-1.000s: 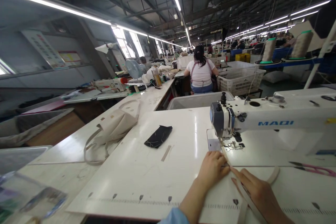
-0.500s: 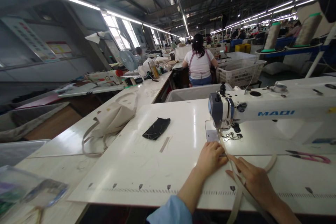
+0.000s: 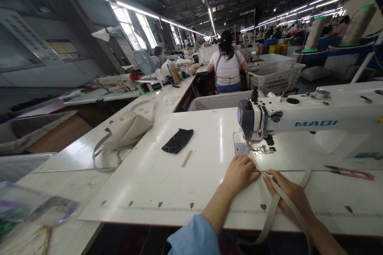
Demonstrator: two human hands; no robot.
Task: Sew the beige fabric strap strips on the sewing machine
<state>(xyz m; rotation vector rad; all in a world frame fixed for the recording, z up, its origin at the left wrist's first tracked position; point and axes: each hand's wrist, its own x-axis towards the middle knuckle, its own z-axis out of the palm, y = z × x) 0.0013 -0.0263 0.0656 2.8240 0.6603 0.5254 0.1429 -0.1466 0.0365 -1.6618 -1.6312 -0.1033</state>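
A white sewing machine (image 3: pixel 314 121) stands on the right of the white tabletop (image 3: pixel 209 183). Just in front of its needle, my left hand (image 3: pixel 239 173) is closed on a beige fabric strap (image 3: pixel 271 217). My right hand (image 3: pixel 289 191), close by on the right, pinches the same strap. From between the hands the strap loops down over the table's front edge, and another stretch shows behind my right hand. The fingertips partly cover the strap near the needle.
A black fabric piece (image 3: pixel 178 140) and a small beige strip (image 3: pixel 187 158) lie left of the hands. Pink-handled snips (image 3: pixel 350 172) lie at the right. A beige bag (image 3: pixel 127 135) rests on the left table. A person (image 3: pixel 228 63) sits ahead, beside a white basket (image 3: pixel 272 77).
My right hand has shifted slightly, its fingers now closer together on the strap. The strap's loose lengths hang differently over the front edge. The whole view has tilted a little.
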